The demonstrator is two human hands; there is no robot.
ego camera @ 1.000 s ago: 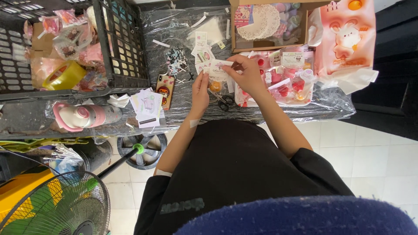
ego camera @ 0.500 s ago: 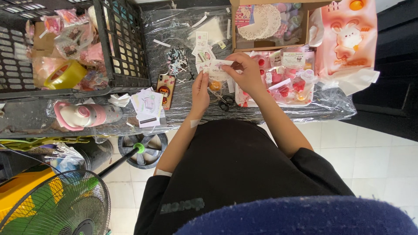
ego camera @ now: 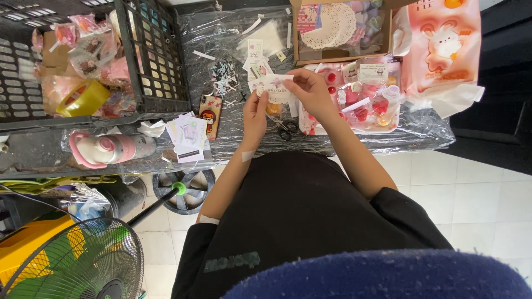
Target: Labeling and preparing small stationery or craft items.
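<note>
Fingers of the left hand [ego camera: 256, 111] and right hand [ego camera: 306, 88] pinch shut on a small white paper label [ego camera: 275, 88], held up at upper centre above the plastic-wrapped surface [ego camera: 233, 44] (black scissors [ego camera: 286, 130] below). Likely mid-peel; next calls for careful separating.

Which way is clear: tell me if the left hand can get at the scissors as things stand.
Probably yes. The scissors lie open on the table just beside the left hand, nothing covering them. But both hands hold a small card, so the left would have to let go first.
</note>
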